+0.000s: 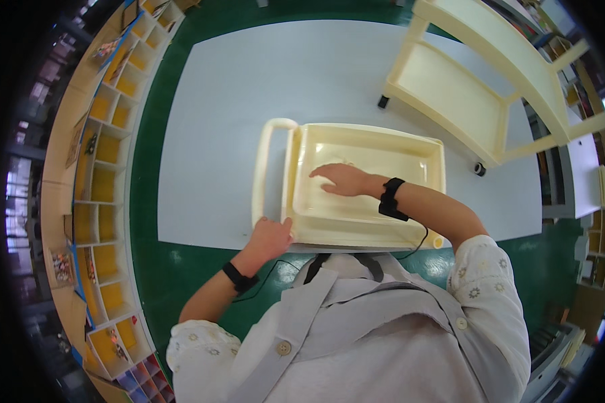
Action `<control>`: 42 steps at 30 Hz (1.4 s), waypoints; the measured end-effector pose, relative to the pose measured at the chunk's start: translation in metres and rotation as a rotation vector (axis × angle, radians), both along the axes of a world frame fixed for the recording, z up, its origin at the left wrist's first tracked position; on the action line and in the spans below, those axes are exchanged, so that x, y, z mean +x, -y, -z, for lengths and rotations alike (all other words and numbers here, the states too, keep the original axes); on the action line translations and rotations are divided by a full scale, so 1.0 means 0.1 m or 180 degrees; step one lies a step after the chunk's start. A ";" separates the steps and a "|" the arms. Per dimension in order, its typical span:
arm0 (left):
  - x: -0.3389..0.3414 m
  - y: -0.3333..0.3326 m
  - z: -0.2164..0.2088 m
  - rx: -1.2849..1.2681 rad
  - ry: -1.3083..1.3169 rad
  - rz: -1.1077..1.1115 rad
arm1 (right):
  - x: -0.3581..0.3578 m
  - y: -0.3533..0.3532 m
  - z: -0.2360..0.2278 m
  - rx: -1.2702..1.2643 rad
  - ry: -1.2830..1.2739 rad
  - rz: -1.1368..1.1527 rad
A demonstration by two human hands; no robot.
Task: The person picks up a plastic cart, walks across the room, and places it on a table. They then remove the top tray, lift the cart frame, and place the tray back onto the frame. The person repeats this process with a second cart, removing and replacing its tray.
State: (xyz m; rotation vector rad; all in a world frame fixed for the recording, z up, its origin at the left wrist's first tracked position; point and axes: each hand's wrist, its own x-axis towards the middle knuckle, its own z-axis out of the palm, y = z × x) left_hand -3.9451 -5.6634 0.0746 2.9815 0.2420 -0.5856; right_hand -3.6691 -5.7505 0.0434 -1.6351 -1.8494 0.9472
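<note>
A cream plastic cart tray lies on the light grey table in front of me, with a long rounded handle along its left side. My left hand is closed on the tray's near left corner, where the handle meets it. Over the tray's hollow reaches my right hand, its thumb apart from the other fingers and nothing in it. From this view I cannot tell whether the right hand touches the tray's bottom. Both wrists carry black bands with thin cables.
A cream cart frame with shelves and black casters stands on the table at the far right. White cubby shelving with yellow backs runs along the left. Green floor surrounds the table.
</note>
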 end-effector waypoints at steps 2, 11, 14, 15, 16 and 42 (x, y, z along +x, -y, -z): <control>0.00 0.11 -0.08 -0.0131 0.0107 -0.0370 | -0.09 -0.06 0.37 0.0411 0.0981 -0.0574; -0.12 -0.01 0.22 -0.0422 -0.0007 -0.0125 | 0.01 0.04 0.52 0.0423 0.1958 -0.1086; -0.11 -0.02 0.12 -0.0510 -0.0011 0.0034 | 0.05 0.07 0.54 0.0653 0.1730 -0.1019; -0.09 -0.05 0.07 -0.0489 -0.0024 0.0103 | 0.06 0.06 0.53 0.0641 0.1697 -0.1012; -0.06 -0.08 0.01 -0.0539 -0.0031 0.0134 | 0.05 0.05 0.52 0.0628 0.1666 -0.1002; -0.11 -0.16 -0.47 -0.0387 -0.0249 0.0314 | 0.03 0.08 0.58 0.0763 0.1600 -0.1053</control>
